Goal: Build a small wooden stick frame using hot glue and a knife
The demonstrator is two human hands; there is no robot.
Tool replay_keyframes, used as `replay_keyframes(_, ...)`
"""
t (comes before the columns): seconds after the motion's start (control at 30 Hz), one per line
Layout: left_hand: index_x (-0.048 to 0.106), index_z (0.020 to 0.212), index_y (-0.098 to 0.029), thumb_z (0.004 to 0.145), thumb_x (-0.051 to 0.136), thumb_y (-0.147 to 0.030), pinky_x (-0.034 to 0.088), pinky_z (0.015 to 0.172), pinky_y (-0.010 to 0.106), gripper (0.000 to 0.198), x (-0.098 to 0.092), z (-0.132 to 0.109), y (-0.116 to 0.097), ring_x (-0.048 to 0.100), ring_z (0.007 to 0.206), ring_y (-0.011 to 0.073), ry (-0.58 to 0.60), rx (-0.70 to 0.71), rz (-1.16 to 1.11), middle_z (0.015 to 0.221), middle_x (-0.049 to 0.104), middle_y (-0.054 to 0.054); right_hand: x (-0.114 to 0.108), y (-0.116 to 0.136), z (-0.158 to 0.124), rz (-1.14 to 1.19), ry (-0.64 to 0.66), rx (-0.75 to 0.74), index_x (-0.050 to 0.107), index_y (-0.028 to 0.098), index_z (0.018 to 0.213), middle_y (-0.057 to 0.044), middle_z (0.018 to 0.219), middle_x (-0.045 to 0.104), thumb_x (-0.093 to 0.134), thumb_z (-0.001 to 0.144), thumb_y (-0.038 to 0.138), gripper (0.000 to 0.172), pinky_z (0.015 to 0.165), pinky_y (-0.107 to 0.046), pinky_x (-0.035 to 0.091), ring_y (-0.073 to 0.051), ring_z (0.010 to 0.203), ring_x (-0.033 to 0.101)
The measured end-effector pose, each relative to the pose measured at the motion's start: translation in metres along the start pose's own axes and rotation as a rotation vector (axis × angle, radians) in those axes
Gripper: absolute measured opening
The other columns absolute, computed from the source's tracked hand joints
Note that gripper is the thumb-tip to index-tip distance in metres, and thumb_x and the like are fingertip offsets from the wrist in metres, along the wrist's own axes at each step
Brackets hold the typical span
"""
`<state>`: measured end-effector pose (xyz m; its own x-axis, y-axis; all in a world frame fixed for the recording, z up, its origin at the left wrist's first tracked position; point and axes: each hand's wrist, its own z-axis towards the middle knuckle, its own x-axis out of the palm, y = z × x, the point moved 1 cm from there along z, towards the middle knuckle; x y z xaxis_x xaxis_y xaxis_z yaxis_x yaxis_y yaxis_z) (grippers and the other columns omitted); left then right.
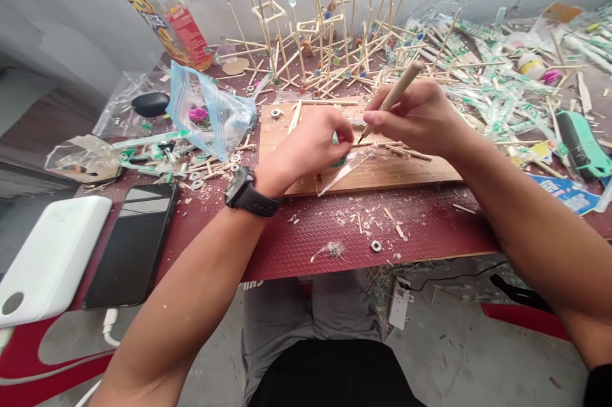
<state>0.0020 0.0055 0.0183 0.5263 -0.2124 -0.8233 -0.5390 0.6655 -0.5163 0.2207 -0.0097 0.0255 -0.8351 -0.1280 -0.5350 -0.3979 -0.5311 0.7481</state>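
My right hand (415,113) grips a beige pen (396,94), its dark tip pointing down at a thin wooden stick (367,143). Close beside that tip, my left hand (318,139) has its fingers curled together; what they pinch is mostly hidden. A clear plastic set square (349,171) lies partly beneath the left hand, and some green shows under those fingers. All of this is on a wooden board (396,172), where more cut sticks (408,152) and a metal nut (276,113) also lie.
Stick structures (329,43) with small balls stand behind the board. A plastic bottle (167,11) and blue-edged bag (210,107) are at left, with a phone (131,244) and white power bank (52,260) nearer. Wrappers (497,88) and a green brush (583,142) lie right.
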Motion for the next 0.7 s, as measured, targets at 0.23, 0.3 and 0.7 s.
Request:
replay_keyframes(0.23,0.085,0.084,-0.016,0.09,0.068,-0.013,0.058,0.091,0.037,0.019,0.005,0.001,0.001,0.074,0.085,0.019,-0.041,0.017,-0.031,0.083,0.079,0.006,0.0,0.001,0.0,0.0,0.007,-0.025,0.07,0.024,0.079,0.003,0.064,0.053,0.08,0.095,0.033,0.021,0.059,-0.036,0.047,-0.016,0.062,0.05)
replay_keyframes(0.3,0.085,0.085,-0.016,0.089,0.068,-0.012,0.058,0.089,0.037,0.019,0.006,0.001,0.001,0.073,0.083,0.0185,-0.049,0.012,-0.029,0.083,0.078,0.006,0.0,0.001,-0.001,-0.018,0.003,-0.04,0.07,0.024,0.079,0.003,0.064,0.053,0.08,0.095,0.033,0.021,0.058,-0.035,0.045,-0.016,0.061,0.048)
replay_keyframes(0.7,0.083,0.08,-0.016,0.087,0.067,-0.004,0.055,0.086,0.037,0.021,0.01,0.001,0.0,0.069,0.08,0.0176,-0.091,0.001,0.004,0.078,0.075,0.004,0.0,-0.006,-0.002,-0.065,-0.034,-0.068,0.068,0.026,0.076,-0.003,0.069,0.065,0.074,0.094,0.03,0.019,0.054,-0.038,0.04,-0.018,0.06,0.052)
